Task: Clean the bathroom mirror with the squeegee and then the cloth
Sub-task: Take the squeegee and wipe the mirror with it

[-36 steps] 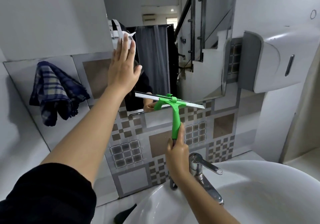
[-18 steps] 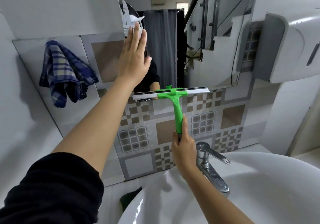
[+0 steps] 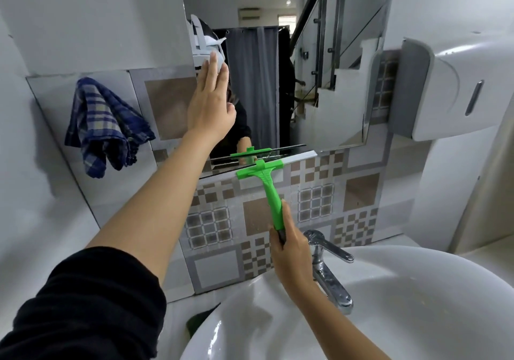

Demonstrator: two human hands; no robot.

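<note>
- Basin (image 3: 417,304): white, nearest the person, with a chrome tap (image 3: 329,270) at its back edge.
- Right hand (image 3: 292,248): clenched round the lower end of the squeegee (image 3: 271,192) handle, just left of the tap.
- Squeegee: green handle leans up and to the left; blade sits along the bottom edge of the mirror (image 3: 319,81), right where glass meets the patterned tiles (image 3: 314,201).
- Left hand (image 3: 211,103): released, fingers straight and together, palm against the mirror near its left edge. Black sleeve (image 3: 83,309) on that arm.
- Cloth (image 3: 105,126): blue plaid, hanging bunched on the wall well left of the mirror, apart from both hands.
- Dispenser (image 3: 459,87): white, wall-mounted, just right of the mirror.
</note>
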